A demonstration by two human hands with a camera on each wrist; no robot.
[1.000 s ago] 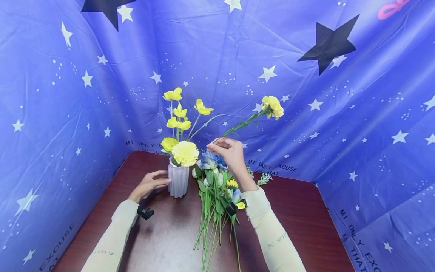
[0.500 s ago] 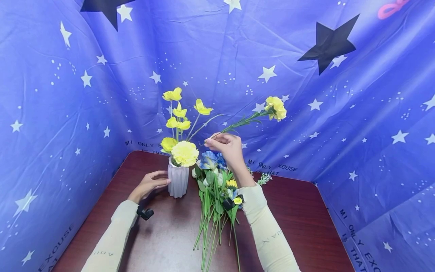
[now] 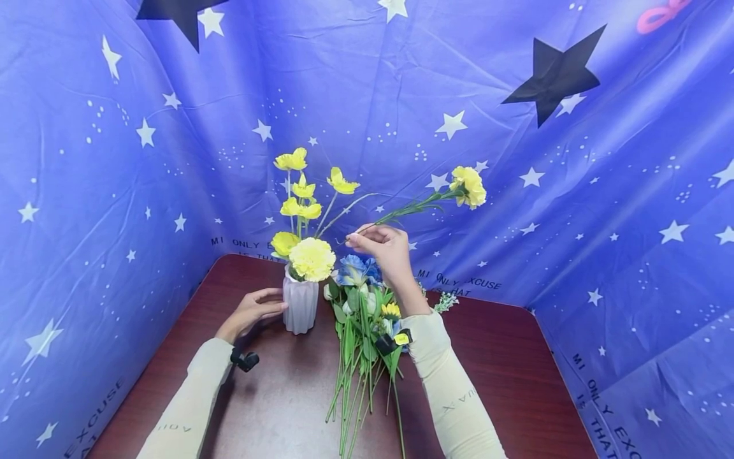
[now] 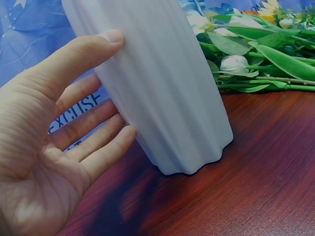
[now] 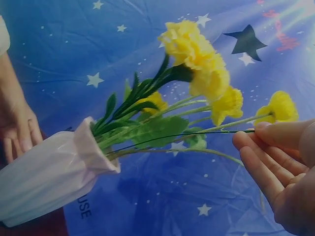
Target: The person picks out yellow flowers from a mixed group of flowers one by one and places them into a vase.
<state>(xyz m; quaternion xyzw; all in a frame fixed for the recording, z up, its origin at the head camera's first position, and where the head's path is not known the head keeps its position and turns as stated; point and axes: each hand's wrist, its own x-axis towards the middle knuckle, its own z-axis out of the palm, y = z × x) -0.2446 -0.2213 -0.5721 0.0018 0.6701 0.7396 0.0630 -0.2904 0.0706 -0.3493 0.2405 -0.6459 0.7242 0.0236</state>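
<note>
1. Head view: the left hand (image 3: 250,310) rests with straight fingers against the left side of the white ribbed vase (image 3: 301,306), which stands upright near the far edge of the dark red table (image 3: 504,357), toward its far left corner. The vase holds yellow flowers (image 3: 311,257) on thin green stems. The right hand (image 3: 385,250) is raised above the table, just right of the vase's blooms, and pinches the lower end of a yellow carnation stem (image 3: 411,207); the stem slants up to the right and its bloom stands well clear of the vase. A loose bunch of flowers (image 3: 364,319) with blue and yellow heads lies on the table just right of the vase, its stems pointing toward the near edge. A blue starred cloth (image 3: 573,191) walls in the table.

2. Left wrist view: the left hand (image 4: 59,142) lies flat and relaxed on the vase (image 4: 162,88), thumb tip and fingertips touching its ribbed wall, not curled round it. The vase base sits on the table (image 4: 256,187); the bunch of flowers (image 4: 256,54) lies beside it.

3. Right wrist view: the right hand (image 5: 280,167) pinches a thin stem (image 5: 197,133) at its fingertips. The stem's far end reaches toward the vase's (image 5: 49,177) mouth; whether it is inside, I cannot tell. The yellow flowers (image 5: 197,54) rise from the vase.
</note>
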